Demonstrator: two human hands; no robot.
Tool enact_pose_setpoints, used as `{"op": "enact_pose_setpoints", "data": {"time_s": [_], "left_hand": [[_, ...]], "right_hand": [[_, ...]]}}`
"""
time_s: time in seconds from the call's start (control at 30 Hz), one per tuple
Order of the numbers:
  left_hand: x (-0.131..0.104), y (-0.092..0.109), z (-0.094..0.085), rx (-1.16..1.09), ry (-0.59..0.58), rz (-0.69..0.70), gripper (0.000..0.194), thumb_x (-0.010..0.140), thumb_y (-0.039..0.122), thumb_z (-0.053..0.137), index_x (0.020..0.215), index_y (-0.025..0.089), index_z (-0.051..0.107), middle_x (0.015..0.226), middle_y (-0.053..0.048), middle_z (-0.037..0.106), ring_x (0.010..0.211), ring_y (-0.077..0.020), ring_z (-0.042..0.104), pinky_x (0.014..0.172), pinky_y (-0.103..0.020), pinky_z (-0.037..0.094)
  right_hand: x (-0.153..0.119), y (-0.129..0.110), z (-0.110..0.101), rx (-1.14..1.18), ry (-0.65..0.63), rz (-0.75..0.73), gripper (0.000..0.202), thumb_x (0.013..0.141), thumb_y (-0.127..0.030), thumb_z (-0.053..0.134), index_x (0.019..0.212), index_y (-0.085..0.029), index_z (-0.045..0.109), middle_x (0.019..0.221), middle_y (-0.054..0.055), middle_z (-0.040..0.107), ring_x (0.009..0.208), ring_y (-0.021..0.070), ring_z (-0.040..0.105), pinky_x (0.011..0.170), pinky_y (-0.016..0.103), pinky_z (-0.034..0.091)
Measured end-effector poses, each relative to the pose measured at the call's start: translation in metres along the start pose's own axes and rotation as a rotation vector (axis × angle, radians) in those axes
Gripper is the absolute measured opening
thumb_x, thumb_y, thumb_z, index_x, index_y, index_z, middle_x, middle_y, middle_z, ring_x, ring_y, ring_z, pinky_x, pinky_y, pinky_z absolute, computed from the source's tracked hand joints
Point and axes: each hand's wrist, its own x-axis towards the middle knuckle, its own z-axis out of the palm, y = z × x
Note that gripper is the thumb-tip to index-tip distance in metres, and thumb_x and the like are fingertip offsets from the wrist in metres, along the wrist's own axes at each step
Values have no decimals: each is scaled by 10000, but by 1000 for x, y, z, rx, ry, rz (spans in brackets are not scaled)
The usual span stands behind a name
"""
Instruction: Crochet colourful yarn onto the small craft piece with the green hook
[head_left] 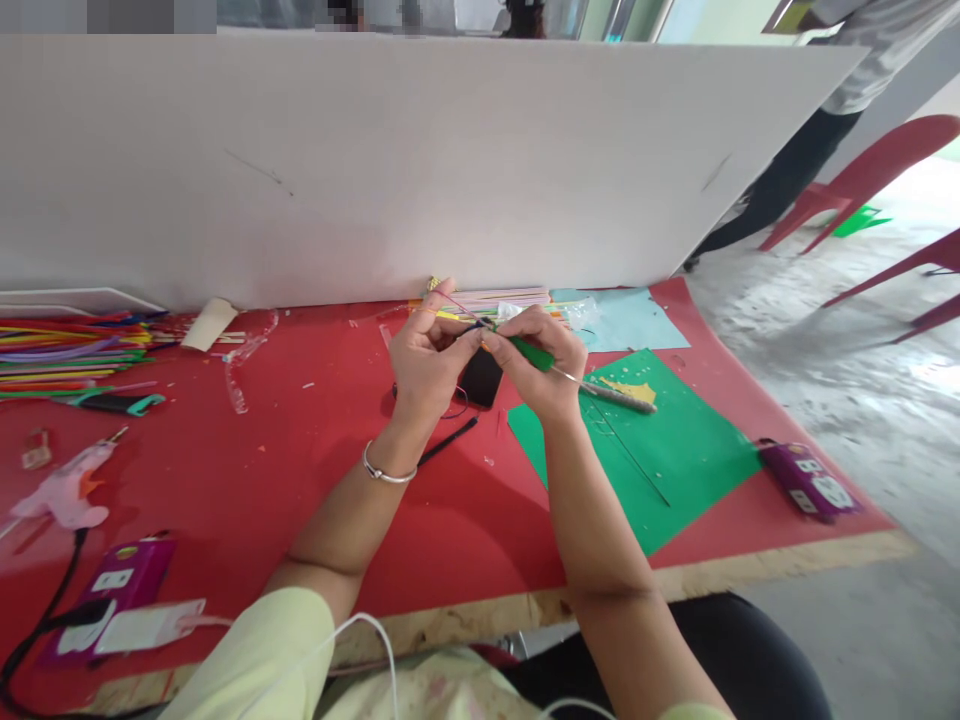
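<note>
Looks partway done, pinching a pink strand (459, 304) in left hand (426, 362) and green-handled tool (534, 354) in right hand (553, 362), with remainder unclear.

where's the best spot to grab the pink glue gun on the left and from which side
Probably by the pink handle, coming from the person's side: the glue gun lies with its handle and black cord toward the person and its tip pointing away, so this approach avoids the tip, which might be hot.

Two hands (427, 362), two purple boxes (806, 480), one green sheet (660, 510), one bracelet (386, 478)
</note>
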Motion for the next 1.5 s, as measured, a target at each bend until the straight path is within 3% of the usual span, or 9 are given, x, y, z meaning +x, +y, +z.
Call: {"op": "enact_pose_setpoints", "data": {"time_s": [0.2, 0.33, 0.5, 0.6, 0.67, 0.73, 0.9, 1.13, 1.5], "left_hand": [[2, -7, -2, 30, 11, 90, 842, 646, 133, 986, 1445, 264, 754, 743, 76, 752, 668, -77, 678, 717, -197, 569], [6, -12, -3, 49, 2, 126, 842, 621, 154, 1004, 1424, 231, 760, 715, 84, 730, 626, -69, 646, 687, -206, 558], [4, -9, -1, 5, -20, 77, 830, 642, 173, 1008, 1428, 223, 743, 711, 84, 721, 584, -62, 607, 594, -197, 508], [5, 0, -2, -88, -106, -114, 703, 644, 185, 999, 1311, 211, 779, 593, 116, 606, 444, -37, 444, 442, -192, 348], [7, 6, -4, -136, -159, -235, 585, 635, 182, 990, 1186, 202, 796, 570, 120, 566, 406, -24, 361, 400, -193, 256], [9, 10, -6, -157, -179, -293, 535, 609, 161, 983, 1108, 201, 792, 597, 110, 592, 401, -14, 340, 390, -189, 210], [13, 11, -8, -143, -185, -271, 535, 580, 125, 981, 1077, 203, 799, 539, 129, 523, 390, -16, 337, 385, -188, 183], [12, 15, -7, -113, -214, -230, 440, 581, 116, 954, 995, 204, 832, 691, 49, 684, 439, -18, 419, 391, -183, 229], [13, 26, -10, -69, -224, -229, 397, 582, 118, 891, 968, 196, 839, 755, 22, 733, 462, -14, 388, 405, -181, 220]], "right_hand": [[-3, 4, 8, -114, 62, -75, 94, 983, -335, 777, 1002, -265, 717, 939, 12, 714, 754, 141, 626, 638, 316, 521], [0, 3, 7, -111, -28, -168, 159, 1042, -301, 687, 897, -243, 721, 1056, 51, 745, 942, 171, 731, 814, 361, 615], [-4, -2, 17, 40, 7, -80, 327, 1097, -310, 602, 800, -232, 716, 1211, 82, 807, 1115, 201, 778, 990, 406, 634], [-10, -1, 24, 222, 41, 123, 377, 1090, -418, 625, 771, -245, 724, 1026, 44, 808, 814, 151, 754, 716, 323, 629], [-11, 4, 27, 386, 43, 284, 346, 1063, -490, 663, 826, -261, 766, 854, 6, 746, 597, 110, 641, 508, 275, 512], [-10, 9, 28, 531, 39, 391, 302, 1006, -546, 730, 909, -271, 809, 772, -10, 691, 566, 111, 608, 441, 259, 443], [-3, 16, 28, 693, 25, 509, 350, 872, -590, 850, 949, -249, 837, 712, -12, 662, 641, 137, 613, 461, 251, 455], [-1, 12, 26, 760, 53, 515, 343, 855, -561, 867, 820, -226, 800, 729, -21, 631, 624, 104, 575, 525, 250, 463], [2, 11, 23, 757, 54, 567, 361, 827, -582, 865, 873, -234, 783, 673, -40, 578, 615, 119, 555, 525, 263, 453]]}}
